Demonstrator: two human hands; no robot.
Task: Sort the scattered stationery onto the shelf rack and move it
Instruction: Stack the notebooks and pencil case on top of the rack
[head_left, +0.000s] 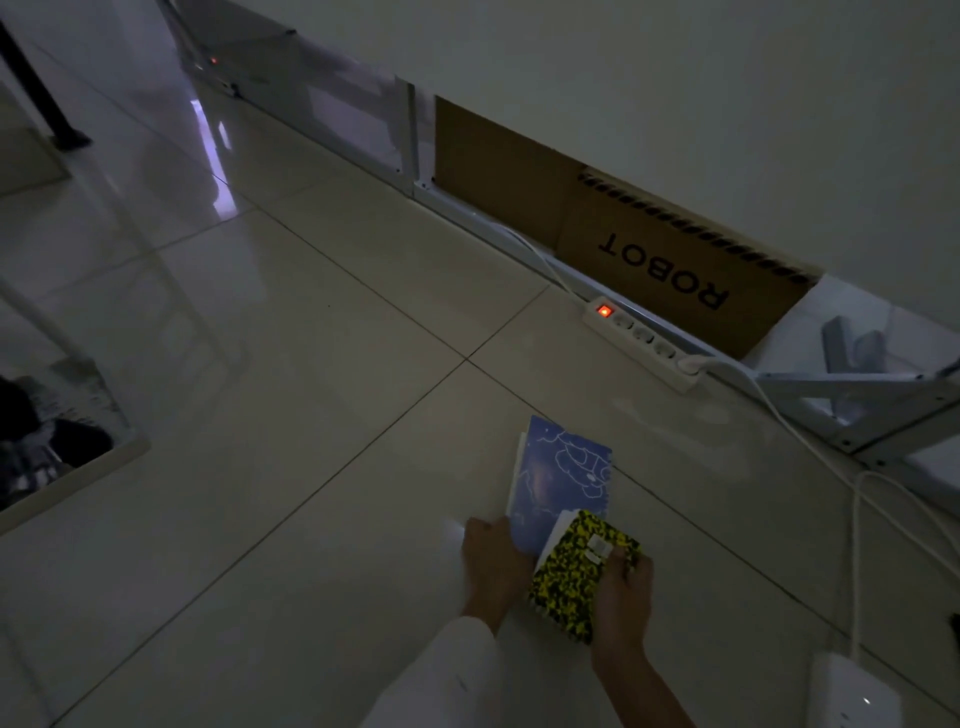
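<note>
Floor (260, 441) pickup near power strip (641, 343): left hand (491, 569) grips blue notebook (556, 478) edge, right hand (623, 603) grips yellow notebook (576, 566) overlapping it, probably stacking both for one carry.

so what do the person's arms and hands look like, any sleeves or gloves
Both hands are bare, no gloves. The left hand comes out of a long white sleeve that ends at the wrist. The right hand has a bare forearm, no sleeve in view. In the dim light no ring or watch shows.
</note>
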